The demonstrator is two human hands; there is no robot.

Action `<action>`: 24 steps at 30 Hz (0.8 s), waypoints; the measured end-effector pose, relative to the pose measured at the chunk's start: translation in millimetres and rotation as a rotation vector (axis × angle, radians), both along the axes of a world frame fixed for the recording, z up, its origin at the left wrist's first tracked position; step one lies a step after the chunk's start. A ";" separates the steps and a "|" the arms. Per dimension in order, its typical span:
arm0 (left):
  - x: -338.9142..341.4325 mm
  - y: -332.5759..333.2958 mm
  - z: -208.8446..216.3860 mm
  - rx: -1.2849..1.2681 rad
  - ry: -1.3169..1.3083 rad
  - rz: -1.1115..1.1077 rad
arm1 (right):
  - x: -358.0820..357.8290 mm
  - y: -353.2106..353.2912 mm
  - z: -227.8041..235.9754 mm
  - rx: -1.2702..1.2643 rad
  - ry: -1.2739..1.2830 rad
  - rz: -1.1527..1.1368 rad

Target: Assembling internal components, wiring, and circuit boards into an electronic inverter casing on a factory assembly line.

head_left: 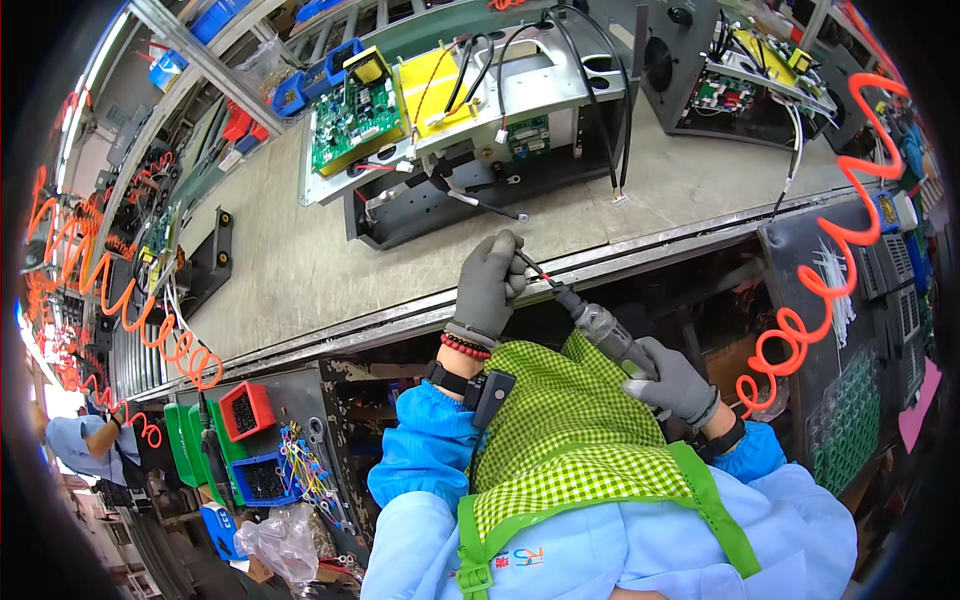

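In my right hand (678, 380), grey-gloved, the fingers wrap round the rear of a dark power screwdriver (606, 332). Its long thin bit (534, 266) points up and left to my left hand (486, 288), also gloved. The left fingers are closed about the far end of that bit; whether a screw is between them is hidden. Just beyond stands an open metal chassis (375, 222) on the workbench (290, 270). A green circuit board (355, 125), a yellow sheet (428, 88) and loose black cables are on it. One cable end (518, 216) hangs near my left fingertips.
Coiled orange air hoses hang at right (830, 280) and left (130, 310). A second chassis (690, 110) stands far right. Red (246, 411) and blue (265, 478) bins of small parts sit lower left. White cable ties (836, 290) lie at right. Another person (85, 448) is far left.
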State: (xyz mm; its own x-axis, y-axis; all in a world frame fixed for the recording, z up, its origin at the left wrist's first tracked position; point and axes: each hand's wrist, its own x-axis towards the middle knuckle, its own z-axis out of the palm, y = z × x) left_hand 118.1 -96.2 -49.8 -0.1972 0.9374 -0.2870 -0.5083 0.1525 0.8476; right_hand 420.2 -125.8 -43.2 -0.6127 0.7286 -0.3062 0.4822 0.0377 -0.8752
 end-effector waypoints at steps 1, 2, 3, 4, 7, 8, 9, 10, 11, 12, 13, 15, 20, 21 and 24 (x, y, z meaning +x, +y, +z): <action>-1.9 -1.4 -0.4 0.017 0.044 0.005 | -0.1 -0.9 0.3 -0.022 0.010 0.028; -3.7 -2.5 -0.4 0.055 0.090 -0.005 | 0.0 -1.5 0.6 -0.128 0.031 -0.006; -5.8 -3.3 -0.1 0.020 0.087 0.002 | 0.9 -1.4 0.6 -0.233 0.070 -0.028; -8.3 -3.8 0.8 -0.005 0.149 -0.033 | 1.5 -1.6 0.6 -0.243 0.052 -0.048; -18.1 -0.9 4.7 0.006 0.187 -0.129 | 3.2 1.3 -0.7 -0.341 0.044 -0.016; -21.1 -0.3 5.4 0.020 0.165 -0.186 | 3.1 2.1 -1.1 -0.570 0.170 -0.013; -23.2 0.3 5.2 0.008 0.110 -0.181 | 2.3 1.8 -1.3 -0.801 0.242 -0.066; -24.6 1.4 4.0 0.032 0.098 -0.211 | 1.8 1.8 -0.9 -0.803 0.297 -0.011; -25.8 3.0 1.9 0.025 0.101 -0.213 | 0.7 1.4 -0.4 -0.922 0.377 -0.053; -27.2 5.0 -1.2 0.070 0.089 -0.237 | -0.3 -0.5 0.7 -1.043 0.461 -0.086; -31.3 7.5 -3.9 0.020 0.103 -0.214 | -1.1 2.0 1.8 -0.994 0.471 -0.066; -44.5 13.1 -9.6 -0.131 0.180 0.054 | -0.7 4.6 6.2 -0.947 0.442 -0.118; -81.7 44.8 -17.8 -0.079 0.649 0.102 | -12.6 22.7 13.5 -0.805 0.374 -0.184; -84.3 51.4 -17.9 -0.017 0.763 0.040 | -16.8 25.5 14.3 -0.774 0.412 -0.159; -88.4 67.6 -13.7 -0.217 0.852 -0.045 | -29.3 30.1 16.7 -0.842 0.427 -0.253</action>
State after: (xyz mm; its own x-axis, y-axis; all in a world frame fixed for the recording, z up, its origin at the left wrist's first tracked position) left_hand 29.6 -28.7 -63.5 -0.3899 0.8912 -0.2320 0.2938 0.3591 0.8858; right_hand 390.9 -95.8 -26.6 -0.6486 0.4981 -0.5755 0.0264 -0.7409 -0.6711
